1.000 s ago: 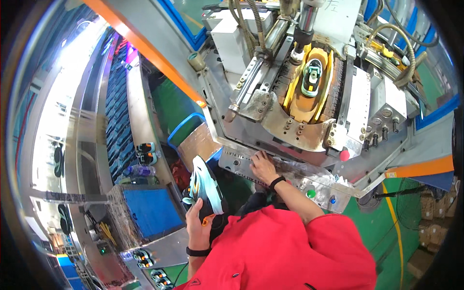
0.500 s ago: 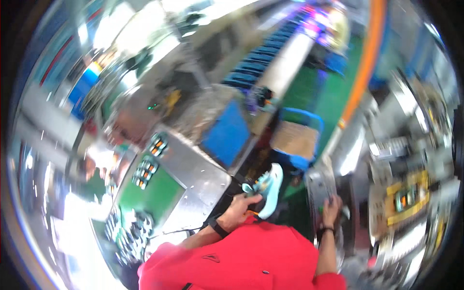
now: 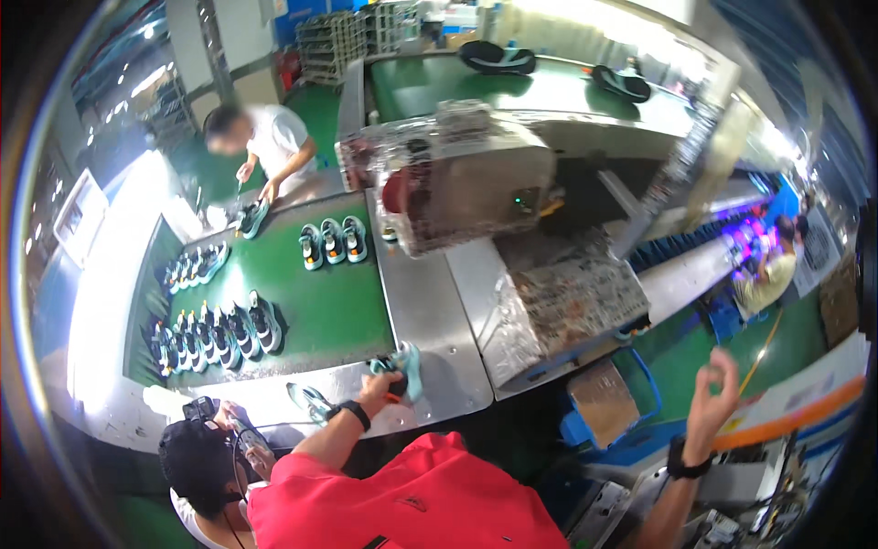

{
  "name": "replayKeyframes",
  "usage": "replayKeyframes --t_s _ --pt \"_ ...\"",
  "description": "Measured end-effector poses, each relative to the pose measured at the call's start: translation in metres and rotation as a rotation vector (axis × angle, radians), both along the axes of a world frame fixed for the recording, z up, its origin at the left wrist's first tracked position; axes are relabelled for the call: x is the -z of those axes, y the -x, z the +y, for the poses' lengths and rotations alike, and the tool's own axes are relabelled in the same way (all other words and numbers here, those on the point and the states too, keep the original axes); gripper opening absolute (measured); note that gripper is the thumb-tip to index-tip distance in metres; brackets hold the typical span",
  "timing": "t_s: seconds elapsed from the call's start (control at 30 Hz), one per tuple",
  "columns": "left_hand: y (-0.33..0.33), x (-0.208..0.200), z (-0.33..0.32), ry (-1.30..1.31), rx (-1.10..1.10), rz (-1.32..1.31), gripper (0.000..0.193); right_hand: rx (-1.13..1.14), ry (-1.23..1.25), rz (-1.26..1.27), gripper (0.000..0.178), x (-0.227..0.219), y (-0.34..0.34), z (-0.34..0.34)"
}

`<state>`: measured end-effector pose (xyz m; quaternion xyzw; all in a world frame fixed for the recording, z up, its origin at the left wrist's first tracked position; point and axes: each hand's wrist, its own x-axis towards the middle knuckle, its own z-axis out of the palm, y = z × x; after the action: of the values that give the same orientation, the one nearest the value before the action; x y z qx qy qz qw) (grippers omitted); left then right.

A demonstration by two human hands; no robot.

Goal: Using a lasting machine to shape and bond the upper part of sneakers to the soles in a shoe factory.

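Observation:
My left hand (image 3: 376, 392) is closed round a light-blue and black sneaker (image 3: 412, 371), above the metal edge of the work table. Beside my left wrist, another light-blue shoe (image 3: 311, 403) rests on that metal edge. My right hand (image 3: 710, 401) is raised at the right, over the floor side. Its fingers are loosely bent and apart, with nothing seen in them. On the green belt (image 3: 334, 306) beyond my left hand stand three shoes (image 3: 333, 242) side by side. Further left are two rows, one nearer (image 3: 219, 334) and one farther (image 3: 197, 267), each of several shoes.
A foil-wrapped machine (image 3: 466, 192) stands beyond the metal table. A co-worker in white (image 3: 274, 146) handles a shoe across the belt; another in a black cap (image 3: 192, 457) is close at my left. A blue-handled cart with a cardboard top (image 3: 604, 403) stands on the floor.
My view has swung left toward the green belt. My left hand has carried the sneaker over to the table's metal edge. My right hand has lifted off the grey equipment at the right.

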<state>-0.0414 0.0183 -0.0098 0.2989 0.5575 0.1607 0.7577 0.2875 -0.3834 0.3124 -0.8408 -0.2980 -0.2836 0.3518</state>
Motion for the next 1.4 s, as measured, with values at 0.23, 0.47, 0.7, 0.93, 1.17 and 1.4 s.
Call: replayKeyframes --t_s 0.23,0.47,0.7,0.93,1.17,1.4 --pt "0.059 0.084 0.184 -0.422 -0.232 0.211 0.038 -0.403 0.383 -0.431 0.045 -0.153 -0.068 0.3" --pt "0.069 0.118 0.227 -0.824 -0.024 0.84 0.078 -0.625 0.733 -0.695 0.057 -0.178 -0.144 0.599" --pt "0.055 0.112 0.225 -0.775 -0.185 0.924 0.06 -0.589 0.918 -0.548 0.06 -0.153 -0.182 0.76" --pt "0.063 0.102 0.236 -0.756 -0.219 0.652 0.056 -0.502 0.563 -0.524 0.042 -0.141 -0.164 0.708" --pt "0.092 0.144 0.216 -0.783 -0.038 0.724 0.062 -0.465 0.4 -0.14 0.052 -0.139 -0.172 0.633" --pt "0.027 0.057 0.169 -1.304 0.099 0.747 0.07 -0.601 -0.156 0.328 0.031 -0.192 -0.142 0.518"
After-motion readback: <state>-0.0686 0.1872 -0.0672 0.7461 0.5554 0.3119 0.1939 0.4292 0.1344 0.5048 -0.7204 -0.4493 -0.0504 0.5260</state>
